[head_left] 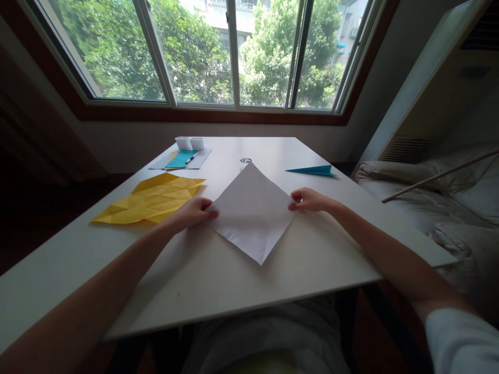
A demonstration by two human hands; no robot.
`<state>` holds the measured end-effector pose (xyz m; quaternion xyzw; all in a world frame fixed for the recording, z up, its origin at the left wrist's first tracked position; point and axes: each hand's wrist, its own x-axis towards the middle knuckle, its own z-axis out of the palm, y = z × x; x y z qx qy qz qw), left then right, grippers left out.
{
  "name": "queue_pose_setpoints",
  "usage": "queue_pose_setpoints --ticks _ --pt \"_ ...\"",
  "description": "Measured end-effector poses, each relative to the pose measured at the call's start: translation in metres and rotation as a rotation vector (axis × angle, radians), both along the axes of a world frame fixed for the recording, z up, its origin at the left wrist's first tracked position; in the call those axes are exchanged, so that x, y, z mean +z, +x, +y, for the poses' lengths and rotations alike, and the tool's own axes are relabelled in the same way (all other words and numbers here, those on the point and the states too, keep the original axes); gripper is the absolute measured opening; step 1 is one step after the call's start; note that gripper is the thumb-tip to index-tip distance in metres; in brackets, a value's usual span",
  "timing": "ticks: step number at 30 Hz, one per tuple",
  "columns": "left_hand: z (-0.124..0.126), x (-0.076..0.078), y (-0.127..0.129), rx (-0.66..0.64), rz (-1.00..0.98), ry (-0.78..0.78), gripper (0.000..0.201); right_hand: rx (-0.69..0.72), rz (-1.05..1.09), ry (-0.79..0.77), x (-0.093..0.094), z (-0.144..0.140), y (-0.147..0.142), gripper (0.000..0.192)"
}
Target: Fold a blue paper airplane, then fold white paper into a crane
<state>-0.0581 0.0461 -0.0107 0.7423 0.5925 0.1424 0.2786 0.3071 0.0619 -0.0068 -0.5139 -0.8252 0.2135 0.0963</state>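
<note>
A square sheet of white paper is held over the table, turned so that one corner points at me and another at the window. My left hand pinches its left corner between thumb and fingers. At the opposite corner my right hand grips the sheet the same way. The sheet looks nearly flat, with faint creases near the front corner. Close beyond my left hand lies a creased sheet of yellow paper. A folded blue paper plane rests past my right hand.
The white table reaches toward the window. At its far left are blue paper, a pen and two small white containers. A dark ring-shaped thing lies behind the white sheet. A covered sofa stands at the right.
</note>
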Motion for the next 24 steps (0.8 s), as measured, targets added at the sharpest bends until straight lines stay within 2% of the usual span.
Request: queue_pose_setpoints --ticks 8,17,22,24 --pt "0.009 -0.003 -0.005 -0.085 0.135 0.191 0.031 0.072 -0.024 0.103 0.001 0.005 0.011 0.027" --pt "0.009 0.002 -0.004 -0.101 0.097 0.238 0.031 0.043 -0.014 0.15 0.006 0.008 0.021 0.029" --pt "0.008 -0.004 -0.002 -0.107 0.054 0.213 0.03 0.05 -0.019 0.135 0.0 0.003 0.009 0.026" --pt "0.008 -0.006 -0.001 -0.134 0.03 0.205 0.03 -0.02 0.022 0.141 -0.002 -0.001 0.0 0.036"
